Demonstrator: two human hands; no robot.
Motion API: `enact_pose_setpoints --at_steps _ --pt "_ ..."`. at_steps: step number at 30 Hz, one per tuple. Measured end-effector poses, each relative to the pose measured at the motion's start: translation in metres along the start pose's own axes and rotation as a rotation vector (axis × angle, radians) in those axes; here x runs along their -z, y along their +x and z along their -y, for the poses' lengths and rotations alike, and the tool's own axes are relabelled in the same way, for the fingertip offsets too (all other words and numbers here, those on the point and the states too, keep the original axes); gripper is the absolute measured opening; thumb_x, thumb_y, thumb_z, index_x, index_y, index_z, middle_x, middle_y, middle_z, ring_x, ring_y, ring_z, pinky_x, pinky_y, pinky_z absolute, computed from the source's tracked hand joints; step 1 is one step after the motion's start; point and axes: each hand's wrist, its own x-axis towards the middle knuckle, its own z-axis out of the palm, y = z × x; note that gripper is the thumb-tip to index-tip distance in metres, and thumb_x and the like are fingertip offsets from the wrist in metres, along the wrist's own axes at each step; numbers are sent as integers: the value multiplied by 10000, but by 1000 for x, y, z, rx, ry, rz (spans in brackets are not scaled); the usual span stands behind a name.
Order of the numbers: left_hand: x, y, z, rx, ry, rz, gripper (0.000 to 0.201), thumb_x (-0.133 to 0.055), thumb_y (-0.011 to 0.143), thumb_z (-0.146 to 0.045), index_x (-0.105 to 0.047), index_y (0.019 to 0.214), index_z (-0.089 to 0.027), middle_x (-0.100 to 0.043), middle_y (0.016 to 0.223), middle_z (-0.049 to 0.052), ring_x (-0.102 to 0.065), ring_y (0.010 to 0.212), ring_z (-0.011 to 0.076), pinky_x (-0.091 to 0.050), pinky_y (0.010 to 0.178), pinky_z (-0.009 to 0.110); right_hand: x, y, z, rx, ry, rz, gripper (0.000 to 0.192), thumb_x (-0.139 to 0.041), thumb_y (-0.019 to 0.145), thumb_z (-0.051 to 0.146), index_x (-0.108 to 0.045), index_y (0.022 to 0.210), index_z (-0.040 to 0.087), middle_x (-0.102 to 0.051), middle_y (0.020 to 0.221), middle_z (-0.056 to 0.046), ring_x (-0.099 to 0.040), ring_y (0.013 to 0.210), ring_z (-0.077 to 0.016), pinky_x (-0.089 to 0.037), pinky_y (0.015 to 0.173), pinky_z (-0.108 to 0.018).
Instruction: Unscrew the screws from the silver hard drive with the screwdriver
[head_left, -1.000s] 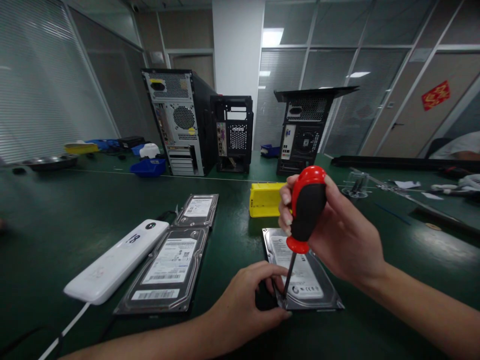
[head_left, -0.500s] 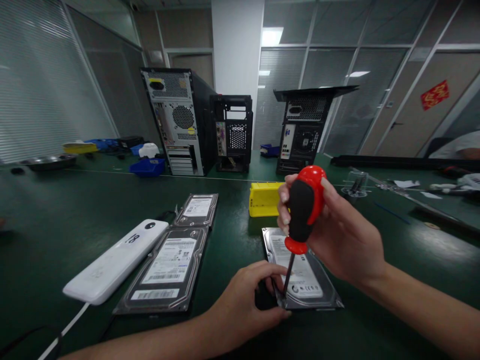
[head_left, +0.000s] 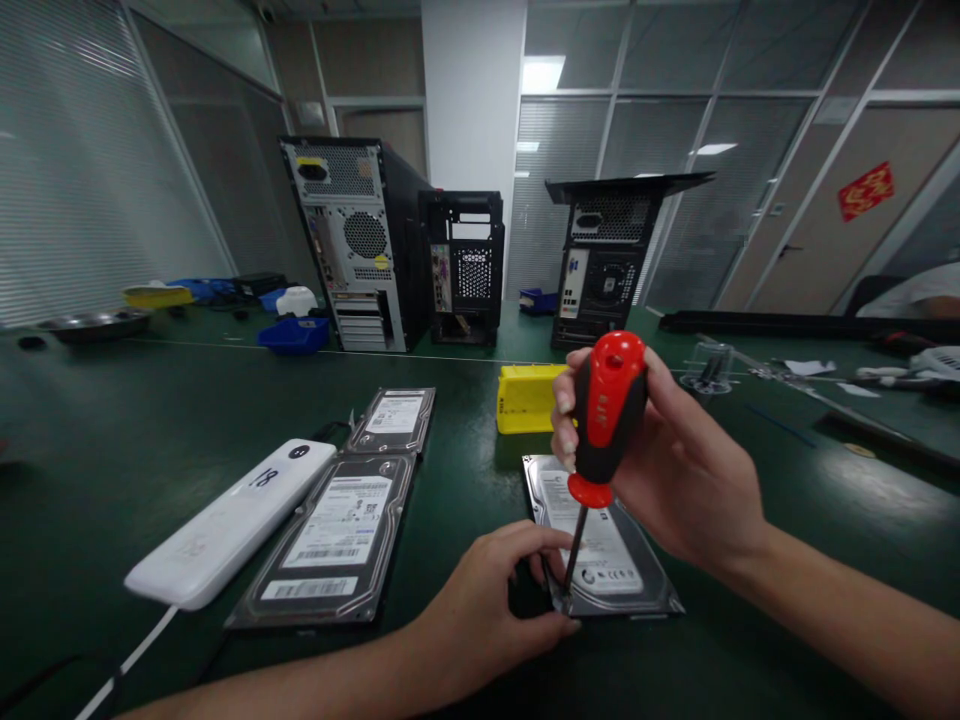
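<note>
On the green tabletop, right of centre, the labelled hard drive lies flat, the red-and-black screwdriver leaning with its tip down at the near-left corner. Your right hand is wrapped round the handle; your left hand curls at that corner — can't tell whether it pinches drive or shaft. Yellow box just beyond.

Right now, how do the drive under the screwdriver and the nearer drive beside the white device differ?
The right drive has the screwdriver at its near left corner; the left drive has no tool on it. The left hand is at the right drive; no hand is at the left drive. The left drive shows two white labels; the right drive shows one. Both lie label up on the green table.
</note>
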Motion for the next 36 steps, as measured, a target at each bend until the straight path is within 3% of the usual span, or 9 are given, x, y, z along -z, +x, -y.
enact_pose_setpoints --at_steps 5,11,16,19,21,26,32,36 --pt "0 -1 0 3 8 -16 464 -743 666 -107 -605 1104 -171 -610 890 7 -531 779 149 -418 712 251 0 0 -1 -7 44 42 382 -382 889 505 -621 970 219 -559 785 -20 -530 627 -117 -477 606 -252" --pt "0 -2 -1 21 22 4 460 -745 676 -126 -604 1110 -185 -607 897 10 -539 798 153 -419 732 253 2 2 -2 -19 -27 72 316 -531 839 455 -533 686 179 -485 647 19 -442 518 -78 -413 517 -212" --pt "0 -1 -3 24 14 -4 457 -743 675 -119 -606 1106 -179 -610 900 8 -539 801 153 -415 729 250 3 0 -1 -36 35 42 357 -445 864 496 -620 942 195 -553 808 -25 -535 614 -114 -474 583 -251" --pt "0 -2 -4 27 15 -5 461 -740 668 -107 -610 1104 -181 -607 894 0 -534 788 147 -410 712 241 2 -1 0 -33 12 67 434 -347 888 539 -608 999 211 -552 767 -22 -541 603 -124 -480 595 -269" --pt "0 -2 -4 36 16 -4 457 -736 667 -102 -613 1100 -181 -606 890 -3 -534 784 145 -408 708 239 1 -1 1 -11 -20 70 386 -382 874 552 -577 994 241 -547 734 0 -528 566 -114 -466 565 -257" --pt "0 -2 -3 23 18 -5 461 -735 667 -104 -611 1104 -182 -608 895 2 -539 793 149 -410 721 247 2 -1 1 -2 -114 78 262 -582 808 446 -542 761 192 -507 699 25 -498 536 -70 -428 511 -199" --pt "-1 -1 0 13 29 -8 468 -745 666 -118 -609 1108 -183 -611 894 7 -537 789 154 -409 711 250 4 -2 0 -23 1 89 364 -419 889 485 -599 1028 202 -542 843 -9 -552 657 -95 -486 619 -226" --pt "0 0 -2 29 26 -4 477 -749 662 -110 -607 1112 -176 -610 903 8 -536 797 153 -410 719 250 3 -1 -1 10 -43 57 278 -552 829 459 -561 999 238 -536 779 23 -525 621 -84 -474 587 -206"
